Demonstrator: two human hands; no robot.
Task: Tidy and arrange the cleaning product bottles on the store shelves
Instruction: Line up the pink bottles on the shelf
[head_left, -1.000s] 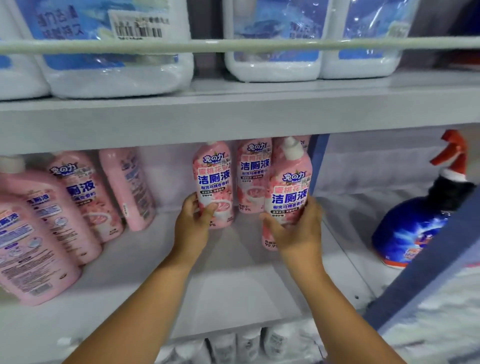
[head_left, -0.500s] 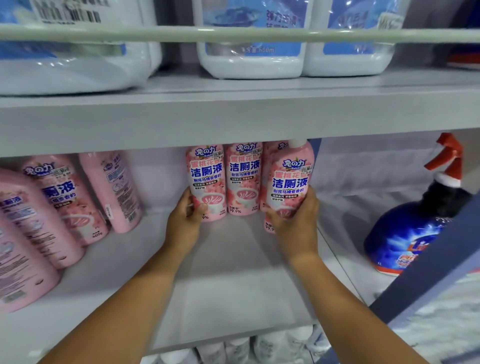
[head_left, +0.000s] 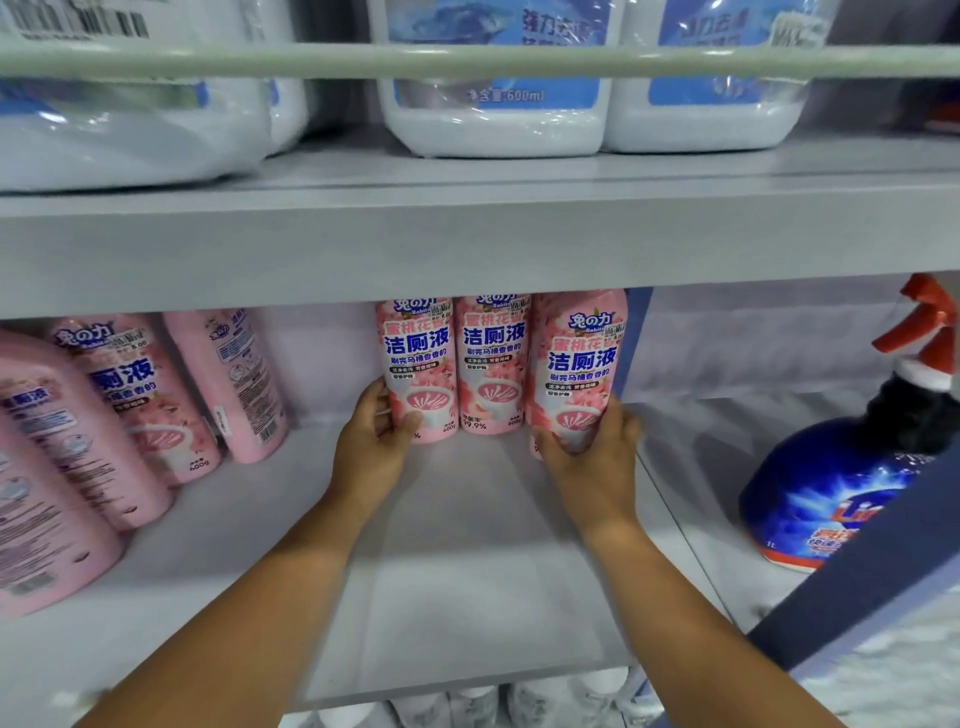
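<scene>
Head view looks into a grey shelf (head_left: 467, 571) under another shelf that carries big white jugs (head_left: 493, 104). Three pink bottles stand in a row at the back. The left hand (head_left: 371, 441) grips the base of the left bottle (head_left: 418, 369), thumb across its front; the right hand (head_left: 592, 452) wraps the base of the right bottle (head_left: 576, 369), which sits a little forward of the row and looks slightly tilted. The middle bottle (head_left: 491, 364) is touched by neither hand and stands pressed between the other two.

Biggest risk, as I judge it: squeezing the row together from both ends could pop the middle bottle forward or tip it, since the bottles are tall and narrow-footed. Next, the overhead shelf hides the caps, so lifting the right bottle to seat it may knock it against the shelf above. Lesser: the leaning bottles (head_left: 135, 405) at far left look unsteady and could slide if the shelf is jolted.

A blue sprayer (head_left: 841, 483) stands well apart at right, beyond a blue divider (head_left: 636, 332).
</scene>
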